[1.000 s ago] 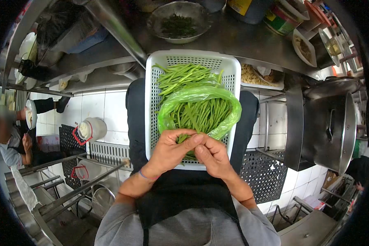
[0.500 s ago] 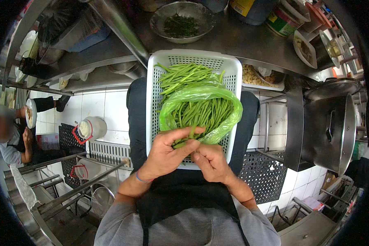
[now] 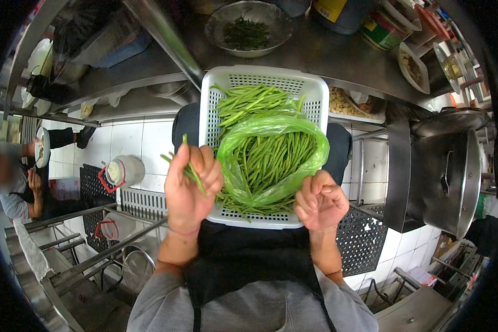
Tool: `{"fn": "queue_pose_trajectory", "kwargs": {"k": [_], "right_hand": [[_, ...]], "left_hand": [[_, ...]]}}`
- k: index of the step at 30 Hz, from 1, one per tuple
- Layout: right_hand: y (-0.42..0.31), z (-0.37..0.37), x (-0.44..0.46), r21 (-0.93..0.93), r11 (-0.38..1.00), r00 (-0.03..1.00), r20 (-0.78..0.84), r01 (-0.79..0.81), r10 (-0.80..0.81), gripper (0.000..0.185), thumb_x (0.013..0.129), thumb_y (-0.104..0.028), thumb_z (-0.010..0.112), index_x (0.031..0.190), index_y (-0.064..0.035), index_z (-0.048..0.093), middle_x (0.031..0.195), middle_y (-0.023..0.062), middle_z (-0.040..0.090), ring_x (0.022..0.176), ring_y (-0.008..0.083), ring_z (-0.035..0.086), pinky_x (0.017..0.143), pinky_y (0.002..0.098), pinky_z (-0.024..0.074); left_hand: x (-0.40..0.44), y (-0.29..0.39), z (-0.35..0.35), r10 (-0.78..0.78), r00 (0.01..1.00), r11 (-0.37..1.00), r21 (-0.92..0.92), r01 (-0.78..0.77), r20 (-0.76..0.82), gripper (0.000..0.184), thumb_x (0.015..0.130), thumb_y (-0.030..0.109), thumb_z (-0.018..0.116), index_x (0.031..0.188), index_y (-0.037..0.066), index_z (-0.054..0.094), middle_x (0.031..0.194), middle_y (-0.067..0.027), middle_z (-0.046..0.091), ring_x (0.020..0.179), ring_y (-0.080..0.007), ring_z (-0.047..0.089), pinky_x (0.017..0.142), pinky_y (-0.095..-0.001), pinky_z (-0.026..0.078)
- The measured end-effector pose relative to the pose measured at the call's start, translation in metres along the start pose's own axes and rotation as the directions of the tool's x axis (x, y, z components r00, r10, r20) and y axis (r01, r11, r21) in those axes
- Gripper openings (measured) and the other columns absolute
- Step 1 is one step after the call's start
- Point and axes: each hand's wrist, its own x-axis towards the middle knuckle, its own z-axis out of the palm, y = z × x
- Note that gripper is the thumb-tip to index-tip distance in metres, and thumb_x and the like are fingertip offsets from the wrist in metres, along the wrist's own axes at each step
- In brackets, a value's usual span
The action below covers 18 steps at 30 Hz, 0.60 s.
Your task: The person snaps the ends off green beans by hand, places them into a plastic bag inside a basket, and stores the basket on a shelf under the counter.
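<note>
My left hand [image 3: 192, 193] is raised at the basket's left side, its fingers closed on a few green bean pieces [image 3: 195, 178] that stick out past the thumb. On the other side, my right hand [image 3: 322, 205] is beside the bag's lower right edge with its fingers curled in; anything between them is hidden. The green plastic bag [image 3: 249, 126] lies with its mouth wide, full of green beans [image 3: 279, 160]. It rests in a white perforated basket [image 3: 207, 110] on my lap. More loose beans [image 3: 252, 102] lie behind the bag, and some show in front of it.
A steel table [image 3: 315, 61] stands just beyond the basket, with a metal bowl [image 3: 249, 47] of dark greens on it. To the right is a large steel pot [image 3: 456, 182]. At left are a white bucket [image 3: 130, 171] and a seated person [image 3: 16, 193] holding a dish.
My hands were together over the front of the bag and have moved apart. The left went left with the bean pieces; the right went right. More of the bag's front now shows.
</note>
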Motion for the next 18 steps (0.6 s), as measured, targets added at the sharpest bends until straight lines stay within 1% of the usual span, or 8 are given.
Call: {"fn": "queue_pose_trajectory", "kwargs": {"k": [2, 6, 7, 9, 11, 14, 15, 18], "right_hand": [[-0.008, -0.007, 0.002, -0.053, 0.998, 1.000, -0.008, 0.030, -0.030, 0.019, 0.090, -0.013, 0.046, 0.093, 0.0029, 0.055, 0.069, 0.0092, 0.045, 0.053, 0.0127, 0.035, 0.042, 0.0281, 0.0240], [-0.022, -0.002, 0.012, -0.170, 0.976, 0.991, 0.038, 0.134, -0.130, 0.016, 0.089, -0.010, 0.048, 0.094, 0.0032, 0.056, 0.068, 0.0069, 0.043, 0.053, 0.0128, 0.035, 0.045, 0.0276, 0.0286], [-0.026, 0.003, 0.014, -0.205, 0.967, 0.988, 0.057, 0.151, -0.142, 0.015, 0.090, -0.007, 0.052, 0.094, 0.0044, 0.061, 0.072, 0.0069, 0.050, 0.056, 0.0137, 0.042, 0.049, 0.0273, 0.0357], [-0.028, 0.015, 0.016, -0.720, 0.680, 0.976, -0.017, 0.138, -0.216, 0.013, 0.091, -0.005, 0.057, 0.094, 0.0046, 0.065, 0.074, 0.0052, 0.057, 0.057, 0.0132, 0.048, 0.050, 0.0262, 0.0389], [-0.029, 0.031, 0.029, -0.976, 0.202, 0.972, 0.029, 0.078, -0.233, 0.011, 0.087, -0.001, 0.066, 0.096, 0.0026, 0.071, 0.078, 0.0071, 0.069, 0.059, 0.0157, 0.061, 0.054, 0.0280, 0.0475], [-0.006, 0.044, 0.047, -0.966, -0.160, 0.969, 0.221, 0.202, -0.107, 0.012, 0.088, -0.005, 0.066, 0.096, 0.0009, 0.072, 0.075, 0.0124, 0.069, 0.059, 0.0180, 0.065, 0.055, 0.0286, 0.0491], [0.004, 0.035, 0.051, -0.925, -0.239, 0.944, 0.321, 0.295, -0.074, 0.017, 0.085, -0.007, 0.069, 0.102, -0.0016, 0.071, 0.072, 0.0157, 0.068, 0.061, 0.0251, 0.069, 0.055, 0.0337, 0.0520], [0.021, 0.027, 0.055, -0.804, -0.528, 0.958, 0.280, 0.272, 0.067, 0.026, 0.084, -0.006, 0.068, 0.110, -0.0027, 0.068, 0.072, 0.0162, 0.068, 0.062, 0.0316, 0.067, 0.055, 0.0394, 0.0530]], "left_hand": [[0.009, 0.002, -0.005, -0.072, 0.995, 0.996, -0.059, 0.068, -0.065, 0.035, 0.102, 0.036, 0.042, 0.085, 0.009, 0.056, 0.074, -0.0020, 0.043, 0.060, -0.0134, 0.041, 0.049, -0.0251, 0.036], [0.013, -0.004, 0.003, -0.126, 0.965, 0.992, -0.043, 0.119, -0.229, 0.027, 0.101, 0.029, 0.043, 0.095, 0.005, 0.055, 0.078, -0.0035, 0.043, 0.061, -0.0149, 0.041, 0.048, -0.0253, 0.037], [0.012, -0.004, 0.003, -0.137, 0.964, 0.990, -0.040, 0.132, -0.226, 0.025, 0.100, 0.026, 0.043, 0.098, 0.005, 0.056, 0.078, -0.0034, 0.043, 0.060, -0.0147, 0.041, 0.047, -0.0253, 0.037], [0.012, -0.004, 0.003, -0.159, 0.963, 0.987, -0.036, 0.155, -0.219, 0.024, 0.097, 0.021, 0.044, 0.104, 0.003, 0.058, 0.078, -0.0034, 0.044, 0.058, -0.0143, 0.041, 0.045, -0.0253, 0.036], [0.013, 0.000, 0.000, -0.199, 0.969, 0.980, -0.028, 0.197, -0.149, 0.024, 0.093, 0.018, 0.047, 0.106, 0.002, 0.060, 0.073, -0.0020, 0.045, 0.052, -0.0124, 0.039, 0.041, -0.0249, 0.033], [0.010, 0.001, -0.007, -0.187, 0.976, 0.982, -0.044, 0.183, -0.108, 0.027, 0.089, 0.013, 0.047, 0.109, 0.000, 0.059, 0.068, -0.0007, 0.043, 0.046, -0.0101, 0.033, 0.037, -0.0238, 0.029], [0.008, 0.001, -0.009, -0.170, 0.980, 0.985, -0.053, 0.165, -0.106, 0.028, 0.088, 0.011, 0.047, 0.111, -0.001, 0.058, 0.066, -0.0003, 0.041, 0.044, -0.0094, 0.031, 0.036, -0.0233, 0.028], [0.000, 0.006, -0.007, -0.108, 0.981, 0.982, 0.136, 0.130, -0.160, 0.026, 0.089, 0.006, 0.048, 0.111, -0.002, 0.060, 0.060, 0.0022, 0.039, 0.044, -0.0069, 0.028, 0.038, -0.0229, 0.025]]}}
